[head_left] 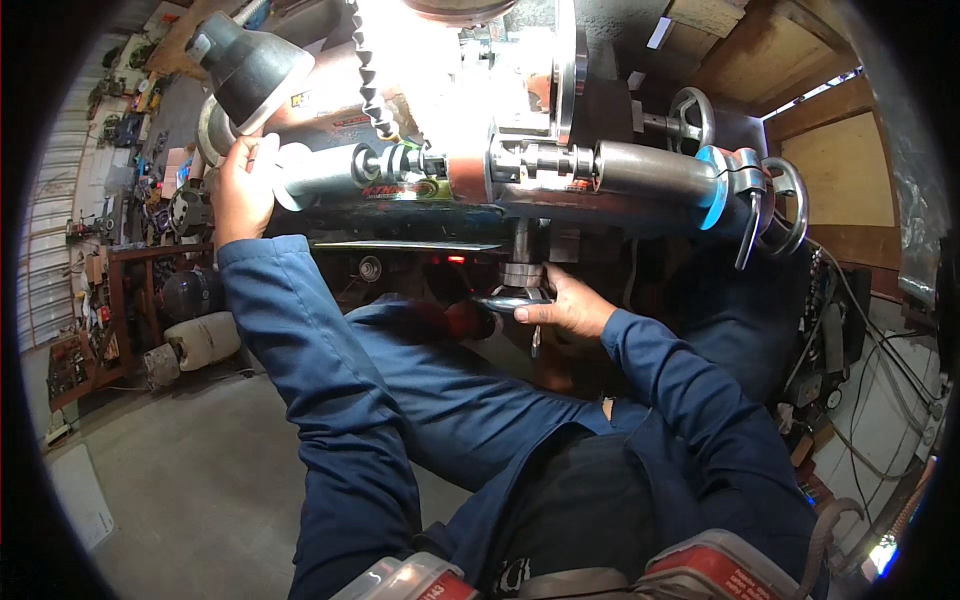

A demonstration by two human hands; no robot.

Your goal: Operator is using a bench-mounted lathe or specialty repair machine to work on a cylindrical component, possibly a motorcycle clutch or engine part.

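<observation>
A lathe-like machine stretches across the view in front of me. My left hand is raised at its left end, beside a grey cylinder and below the lamp's rim. Its fingers look curled, but what they grip is partly hidden; the rim of a metal wheel passes behind them. Lower down, my right hand closes on the edge of a shiny handwheel below a vertical shaft. Between the cylinders runs a stepped metal spindle.
A black work lamp hangs at upper left near a twisted drill bit. The right cylinder ends at a blue collar, a clamp lever and another handwheel. Cables run down the right side.
</observation>
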